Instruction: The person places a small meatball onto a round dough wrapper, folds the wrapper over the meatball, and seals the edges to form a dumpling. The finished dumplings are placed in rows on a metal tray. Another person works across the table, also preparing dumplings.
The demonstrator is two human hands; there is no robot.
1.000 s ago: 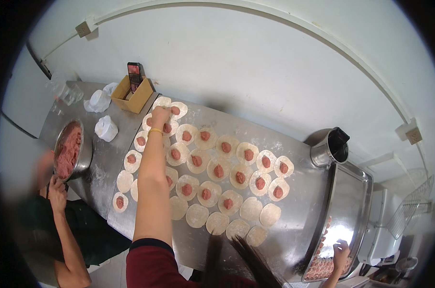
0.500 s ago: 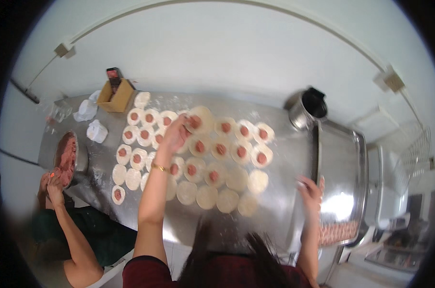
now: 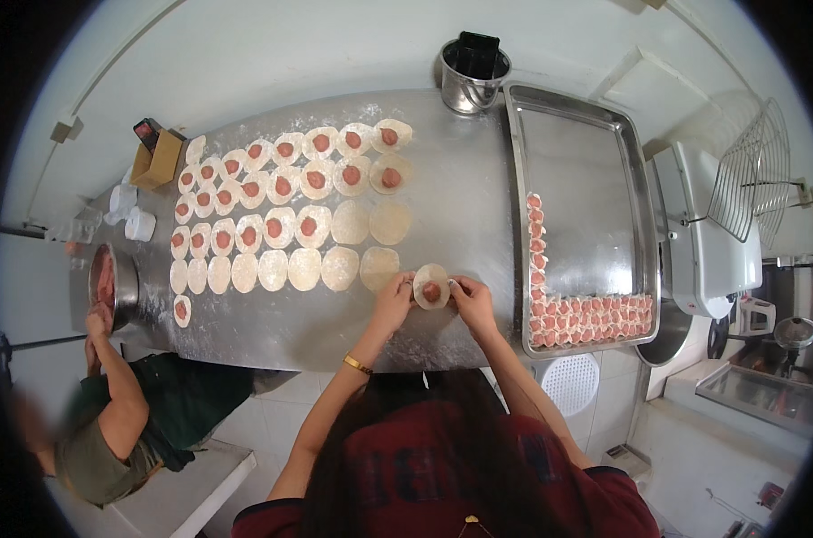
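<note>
A round dough wrapper (image 3: 429,272) with a dab of pink minced filling at its centre is held just over the near part of the steel table. My left hand (image 3: 394,302) grips its left edge between closed fingers. At the right edge, my right hand (image 3: 473,305) pinches the dough; a small white spot shows at its fingertips, too small to name. Rows of similar wrappers (image 3: 339,269) lie to the left, many topped with filling. On my right, a steel tray (image 3: 515,179) holds open-topped filled dumplings (image 3: 595,320) along its near and left sides.
At the far left another person's hands (image 3: 99,323) are by a metal bowl (image 3: 126,285) of minced filling. A steel pail (image 3: 469,93) with a black thing in it stands behind the tray. A cardboard box (image 3: 160,161) sits at the back left.
My left hand has come back from the rows with a filled wrapper, and my right hand has met it. The view has swung right, showing more of the tray.
</note>
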